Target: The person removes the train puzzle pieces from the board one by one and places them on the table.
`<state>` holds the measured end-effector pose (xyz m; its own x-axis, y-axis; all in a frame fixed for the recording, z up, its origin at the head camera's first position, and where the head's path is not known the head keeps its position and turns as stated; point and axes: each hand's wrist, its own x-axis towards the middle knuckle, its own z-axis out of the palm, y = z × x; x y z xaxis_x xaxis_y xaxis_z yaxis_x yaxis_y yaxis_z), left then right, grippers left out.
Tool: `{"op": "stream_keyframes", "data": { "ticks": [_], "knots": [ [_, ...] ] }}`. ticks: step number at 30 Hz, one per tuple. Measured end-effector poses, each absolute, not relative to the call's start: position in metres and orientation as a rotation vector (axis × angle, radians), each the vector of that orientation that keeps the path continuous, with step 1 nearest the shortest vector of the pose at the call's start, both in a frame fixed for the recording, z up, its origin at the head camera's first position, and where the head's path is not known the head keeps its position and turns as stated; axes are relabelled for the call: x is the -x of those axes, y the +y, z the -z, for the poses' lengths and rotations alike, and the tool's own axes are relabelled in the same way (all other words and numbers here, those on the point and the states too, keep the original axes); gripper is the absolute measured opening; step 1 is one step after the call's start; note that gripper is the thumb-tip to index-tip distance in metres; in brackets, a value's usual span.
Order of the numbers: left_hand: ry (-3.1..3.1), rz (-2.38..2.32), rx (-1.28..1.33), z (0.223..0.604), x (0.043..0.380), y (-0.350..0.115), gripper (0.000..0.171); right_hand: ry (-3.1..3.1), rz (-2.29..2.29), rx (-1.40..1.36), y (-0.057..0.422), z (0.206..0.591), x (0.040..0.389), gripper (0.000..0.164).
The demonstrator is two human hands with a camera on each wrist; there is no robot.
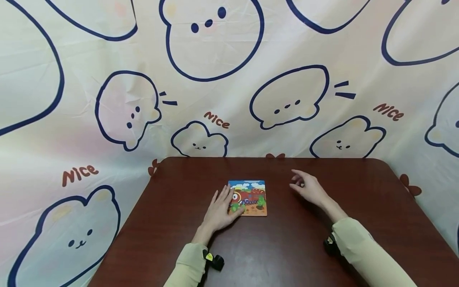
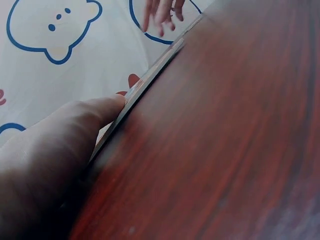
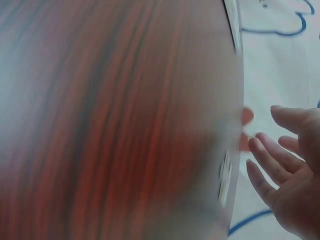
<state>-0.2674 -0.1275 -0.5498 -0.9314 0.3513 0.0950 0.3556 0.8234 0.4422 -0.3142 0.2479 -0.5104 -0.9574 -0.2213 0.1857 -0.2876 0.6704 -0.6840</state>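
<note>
A square, thin picture board (image 1: 254, 197) with a cartoon red train, green bushes and blue sky lies flat on the table. My left hand (image 1: 219, 211) rests on its left side, fingers straight, thumb over the lower edge. In the left wrist view the thumb (image 2: 100, 112) touches the edge of the board (image 2: 146, 85). To the board's right, my right hand (image 1: 309, 187) is raised above the table, apart from the board, its fingers loosely bent. The right wrist view shows nothing held between this hand's fingers (image 3: 272, 167). A small dark spot, perhaps a ring, shows on one finger.
The dark brown wooden table (image 1: 272, 251) has rounded far corners. Behind it hangs a pale cloth (image 1: 236, 99) printed with blue-outlined cartoon animals. Black wrist cameras (image 1: 216, 262) sit at both sleeve cuffs.
</note>
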Motion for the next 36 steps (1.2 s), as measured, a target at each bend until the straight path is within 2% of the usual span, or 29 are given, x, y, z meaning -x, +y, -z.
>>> {"op": "stream_keyframes", "data": {
  "ticks": [7, 16, 36],
  "knots": [
    [-2.994, 0.729, 0.579, 0.55, 0.269, -0.128, 0.095, -2.791, -1.245, -0.493, 0.202, 0.509, 0.322, 0.061],
    [-2.988, 0.743, 0.569, 0.549, 0.271, -0.127, 0.096, -2.727, -1.394, -0.585, 0.157, 0.503, 0.329, 0.046],
    [-2.993, 0.755, 0.566, 0.55, 0.27, -0.127, 0.094, -2.869, -1.378, -0.576, 0.127, 0.514, 0.334, 0.029]
  ]
}}
